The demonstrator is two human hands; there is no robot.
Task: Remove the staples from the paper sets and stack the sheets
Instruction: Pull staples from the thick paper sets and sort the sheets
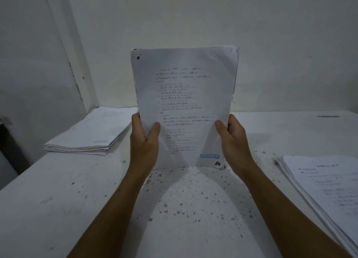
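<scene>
Sheets (185, 106) stand upright on your bench (193, 209) at 12 o'clock, left grip (144, 139) and right grip (233, 136) pinching their side edges.

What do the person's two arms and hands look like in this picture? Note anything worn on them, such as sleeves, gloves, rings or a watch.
Both forearms are bare as far as the frame shows: no sleeves reach into view. The left hand and the right hand wear no gloves. No watch, bracelet or ring shows on the visible parts of the wrists or fingers. The fingernails that show are short and unpainted.
</scene>
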